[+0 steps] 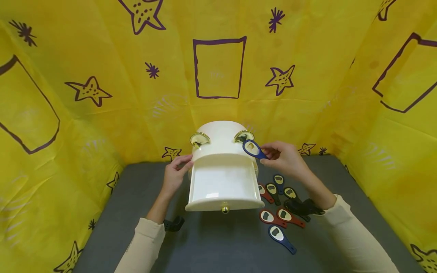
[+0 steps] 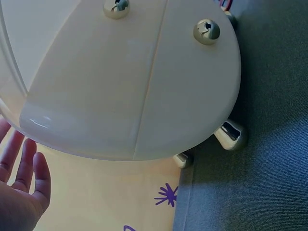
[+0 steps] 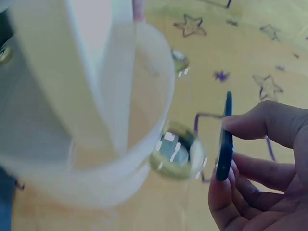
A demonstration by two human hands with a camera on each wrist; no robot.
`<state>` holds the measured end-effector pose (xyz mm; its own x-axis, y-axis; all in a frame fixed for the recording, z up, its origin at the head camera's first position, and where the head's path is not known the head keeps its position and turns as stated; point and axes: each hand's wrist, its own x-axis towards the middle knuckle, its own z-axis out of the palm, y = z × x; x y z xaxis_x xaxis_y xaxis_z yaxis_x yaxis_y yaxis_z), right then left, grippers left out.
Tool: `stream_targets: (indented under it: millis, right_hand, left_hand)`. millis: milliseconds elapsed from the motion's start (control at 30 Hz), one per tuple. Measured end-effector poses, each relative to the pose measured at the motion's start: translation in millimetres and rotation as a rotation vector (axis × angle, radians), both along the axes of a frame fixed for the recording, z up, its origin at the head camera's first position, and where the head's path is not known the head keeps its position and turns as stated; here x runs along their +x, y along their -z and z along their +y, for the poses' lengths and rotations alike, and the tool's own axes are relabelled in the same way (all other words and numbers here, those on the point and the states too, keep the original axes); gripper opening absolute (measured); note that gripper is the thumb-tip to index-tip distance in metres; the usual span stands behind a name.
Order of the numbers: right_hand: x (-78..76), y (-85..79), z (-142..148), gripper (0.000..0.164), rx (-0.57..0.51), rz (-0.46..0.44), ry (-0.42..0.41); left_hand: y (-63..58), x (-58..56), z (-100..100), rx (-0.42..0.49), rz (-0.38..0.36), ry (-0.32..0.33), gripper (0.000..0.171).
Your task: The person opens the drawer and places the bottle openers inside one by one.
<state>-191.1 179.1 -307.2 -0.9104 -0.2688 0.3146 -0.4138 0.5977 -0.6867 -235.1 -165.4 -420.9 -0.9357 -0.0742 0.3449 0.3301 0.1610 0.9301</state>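
A white rounded drawer box with gold round fittings stands in the middle of the table, its upper drawer pulled out. My left hand touches the box's left side with fairly straight fingers; the left wrist view shows its fingers at the curved edge. Between thumb and fingers, my right hand pinches a blue bottle opener by its handle end, near the right gold fitting. Edge-on in the right wrist view, the opener is apart from the box.
Several red, black and blue bottle openers lie on the dark grey table to the right of the box. Yellow cloth with drawn stars hangs behind and along both sides. Gold feet hold the box above the tabletop.
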Motion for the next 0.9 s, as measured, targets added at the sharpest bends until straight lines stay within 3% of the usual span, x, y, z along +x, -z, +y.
stream_targets:
  millis: [133, 367, 600, 667, 900]
  right_hand:
    - [0.0, -3.1, -17, 0.033, 0.021, -0.012, -0.065]
    - [-1.7, -1.3, -48, 0.031, 0.049, -0.041, -0.135]
    - [-4.1, 10.9, -80, 0.029, 0.074, -0.117, -0.225]
    - [-5.3, 16.4, -87, 0.029, 0.098, -0.125, -0.253]
    - [-9.8, 35.3, -105, 0.027, 0.147, -0.161, -0.312]
  left_hand:
    - [-4.1, 2.9, 0, 0.008, -0.033, 0.007, 0.030]
    - [-25.1, 17.5, 6, -0.018, -0.054, 0.025, 0.032]
    - [-3.5, 1.5, 0, 0.012, -0.062, 0.006, 0.032]
    - [-2.3, 0.1, 0, 0.014, -0.057, 0.005, 0.032]
    - [-23.6, 14.9, 7, -0.021, -0.049, 0.010, 0.031]
